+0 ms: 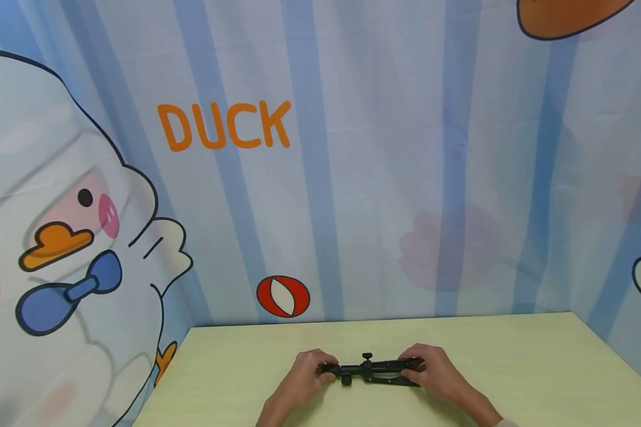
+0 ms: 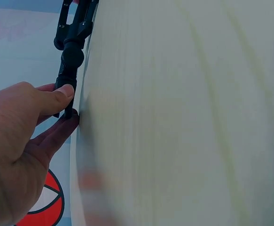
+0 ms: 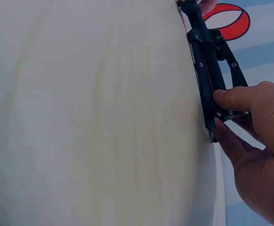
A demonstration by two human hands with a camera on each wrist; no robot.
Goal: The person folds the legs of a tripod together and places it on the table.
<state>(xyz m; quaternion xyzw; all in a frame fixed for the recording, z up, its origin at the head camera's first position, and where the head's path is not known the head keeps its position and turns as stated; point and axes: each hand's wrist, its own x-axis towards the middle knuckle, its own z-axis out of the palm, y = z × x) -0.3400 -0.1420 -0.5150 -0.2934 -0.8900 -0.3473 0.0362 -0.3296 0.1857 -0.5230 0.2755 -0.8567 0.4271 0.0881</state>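
Observation:
A small black tripod, its legs folded together, lies lengthwise between both hands just over or on the table. My left hand pinches its narrow head end between thumb and fingers. At the other end, my right hand grips the leg ends, with the thumb on the near side. The left wrist view shows the tripod's round knob beyond the left fingertips. In the right wrist view the hinged legs run close together, one standing slightly apart. The fingers partly hide both ends.
The pale yellow table extends around both hands. Behind it hangs a blue-and-white striped curtain printed with the word DUCK. A large cartoon duck covers the cloth at the left.

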